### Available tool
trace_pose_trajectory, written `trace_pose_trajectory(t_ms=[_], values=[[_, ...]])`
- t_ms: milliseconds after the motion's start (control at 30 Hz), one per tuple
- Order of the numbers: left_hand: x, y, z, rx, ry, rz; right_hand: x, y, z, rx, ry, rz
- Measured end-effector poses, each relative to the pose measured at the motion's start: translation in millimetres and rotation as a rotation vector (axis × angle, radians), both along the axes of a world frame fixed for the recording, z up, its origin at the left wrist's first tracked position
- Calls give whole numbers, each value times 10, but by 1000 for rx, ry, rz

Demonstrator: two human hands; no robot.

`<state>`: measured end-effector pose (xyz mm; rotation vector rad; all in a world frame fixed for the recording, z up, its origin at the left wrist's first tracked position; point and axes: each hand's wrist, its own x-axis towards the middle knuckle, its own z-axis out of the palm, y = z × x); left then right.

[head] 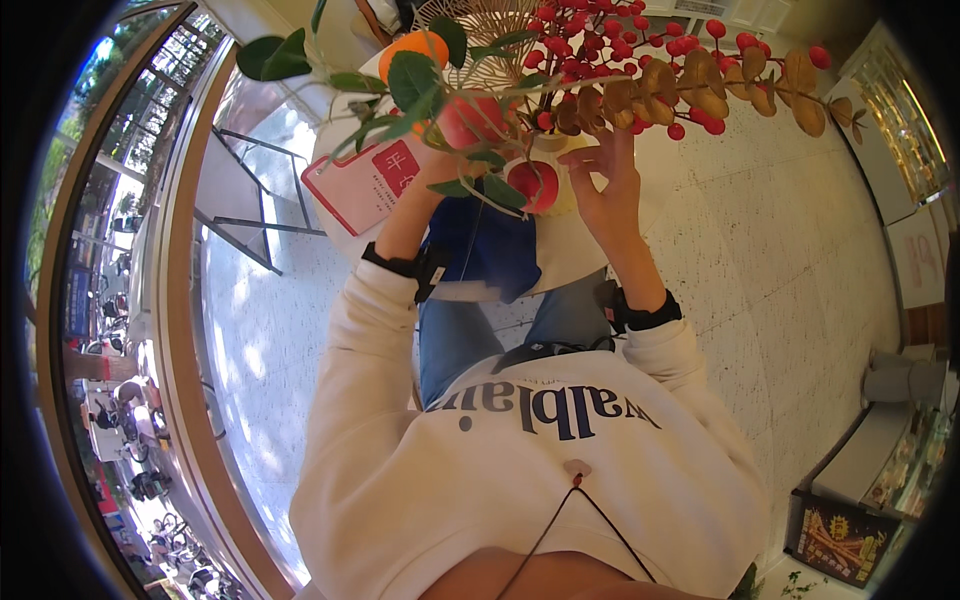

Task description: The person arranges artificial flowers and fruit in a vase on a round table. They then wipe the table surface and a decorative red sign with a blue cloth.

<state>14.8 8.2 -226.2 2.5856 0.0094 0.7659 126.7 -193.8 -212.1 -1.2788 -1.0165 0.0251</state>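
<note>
An arrangement of artificial-looking fruit and foliage stands on a pale round table (574, 255) before me. Red berries (615, 45) and a stem of gold-brown leaves (701, 90) spread to the right. An orange fruit (409, 56), a red apple (471, 120) and a lower red apple (534, 186) sit among green leaves (415, 82). My left hand (448, 163) is behind the leaves and upper apple, its fingers largely hidden. My right hand (606, 176) reaches up beside a pale yellow vase (553, 142), fingers bent just under the gold-brown leaves; whether it grips anything is unclear.
Dark blue cloth (484, 244) lies on the table near my lap. A pink card with a red border (360, 191) and writing rests at the left. A folding metal frame (262, 202) stands by the window frame (180, 247). A display case (911, 450) is at the right.
</note>
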Motion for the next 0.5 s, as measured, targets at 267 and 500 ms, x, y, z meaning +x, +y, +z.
trace_pose_trajectory(t_ms=[267, 500], values=[[-436, -402, -401, 139, 301, 545, -53, -87, -29, -25, -9, -9], [-419, -312, -343, 109, 199, 633, 13, -356, -81, -101, -133, -117]])
